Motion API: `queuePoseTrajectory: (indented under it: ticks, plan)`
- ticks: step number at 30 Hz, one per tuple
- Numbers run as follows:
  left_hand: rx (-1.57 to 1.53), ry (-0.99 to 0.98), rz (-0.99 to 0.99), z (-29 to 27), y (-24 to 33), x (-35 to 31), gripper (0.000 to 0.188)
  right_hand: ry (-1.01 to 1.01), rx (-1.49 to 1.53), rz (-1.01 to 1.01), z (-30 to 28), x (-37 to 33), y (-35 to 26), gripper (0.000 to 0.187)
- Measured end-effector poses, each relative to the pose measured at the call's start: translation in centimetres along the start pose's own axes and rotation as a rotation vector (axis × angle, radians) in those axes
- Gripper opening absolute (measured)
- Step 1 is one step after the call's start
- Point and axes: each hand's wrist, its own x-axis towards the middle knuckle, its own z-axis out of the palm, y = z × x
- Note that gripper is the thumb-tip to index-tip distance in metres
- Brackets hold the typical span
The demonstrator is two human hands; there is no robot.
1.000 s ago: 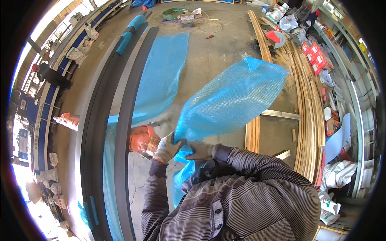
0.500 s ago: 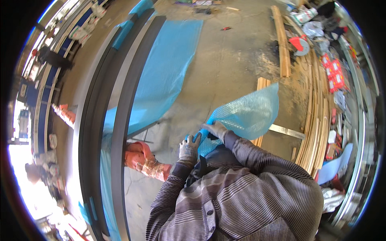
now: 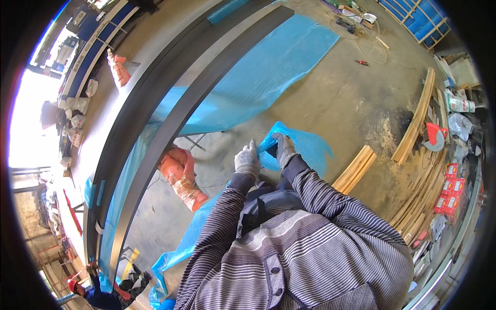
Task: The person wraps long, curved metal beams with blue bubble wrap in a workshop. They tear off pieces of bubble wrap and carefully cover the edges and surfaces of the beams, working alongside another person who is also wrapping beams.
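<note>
Concrete floor (image 3: 341, 106) is spreading under everything I am seeing from my remote seat, and a long dark beam (image 3: 222, 67) is curving across the left of the fisheye view. Beneath and beyond it, a wide blue sheet (image 3: 268, 67) is lying flat on the right and showing again past the beam's left side. Stacked timber strips (image 3: 416, 121) are lying farther right. Nearer the middle, just in front of the person's body, blue bubble wrap (image 3: 310, 147) is hanging from the hands, its free end fanning out to the right. I am judging it very light, soft and limp, a bit slippery, likely to billow and easy to tear at an edge; a gathered fold is giving a better hold than one thin corner. An orange-wrapped support (image 3: 178, 170) is standing beside the beam, left of the hands. Smaller again, the gloved right hand (image 3: 284, 150) is closing around the wrap's gathered upper part, its fingers bent over the film. The gloved left hand (image 3: 248, 161) is staying half-curled at the wrap's left edge, one finger pointing up; whether it is pinching any film, I am not able to tell.
</note>
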Motion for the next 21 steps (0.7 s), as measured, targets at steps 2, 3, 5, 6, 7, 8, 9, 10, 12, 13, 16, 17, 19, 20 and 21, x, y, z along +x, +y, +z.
queuePoseTrajectory:
  ticks: [2,3,5,6,7,8,9,10,12,13,16,17,19,20,21]
  plan:
    - [0.049,-0.02,0.038,0.8,0.2,0.7,0.04,-0.075,-0.183,-0.078,-1.0,2.8,0.8,0.022]
    - [-0.029,-0.009,0.049,1.1,0.5,0.9,0.038,-0.068,-0.273,-0.091,-1.8,4.4,1.1,0.025]
    - [-0.147,0.015,0.027,1.8,1.2,1.4,0.034,0.16,-0.615,-0.165,-1.5,8.1,1.5,0.038]
    - [-0.197,0.037,0.018,2.0,1.5,1.6,0.028,0.231,-0.609,-0.198,-1.3,9.5,1.7,0.04]
    - [-0.223,0.042,0.003,1.9,2.0,2.2,0.029,0.229,-0.673,-0.137,-1.2,10.8,1.5,0.049]
    - [-0.252,0.032,-0.021,1.7,2.3,2.6,0.029,0.233,-1.132,-0.295,-0.9,11.9,1.4,0.045]
    - [-0.28,0.02,-0.051,1.3,2.5,3.0,0.03,0.22,-1.591,-0.454,-0.7,12.6,1.3,0.041]
    - [-0.263,0.004,-0.05,0.7,2.7,3.4,0.034,0.139,-1.945,-0.518,-0.4,13.3,0.9,0.038]
    - [-0.23,-0.023,0.016,-0.8,3.3,3.9,0.035,0.011,-2.228,-0.612,0.0,14.4,0.2,0.035]
    - [-0.187,-0.045,0.022,-1.6,3.7,4.0,0.036,0.051,-2.274,-0.678,0.1,14.9,-0.2,0.034]
    - [-0.197,-0.107,0.02,-3.8,5.6,4.1,0.045,-0.046,-2.169,-0.554,0.3,17.2,-1.6,0.031]
    - [-0.201,-0.143,0.005,-4.6,6.0,4.1,0.045,-0.037,-2.122,-0.529,0.6,18.2,-2.2,0.03]
    - [-0.244,-0.166,0.014,-6.3,6.2,4.1,0.045,0.024,-2.035,-0.524,1.2,19.9,-3.4,0.028]
    - [-0.252,-0.159,0.049,-7.0,6.2,3.9,0.045,0.047,-2.01,-0.515,1.7,20.6,-4.1,0.029]
    - [-0.237,-0.152,0.077,-7.8,6.4,3.6,0.041,0.081,-1.953,-0.515,2.2,21.0,-4.9,0.03]
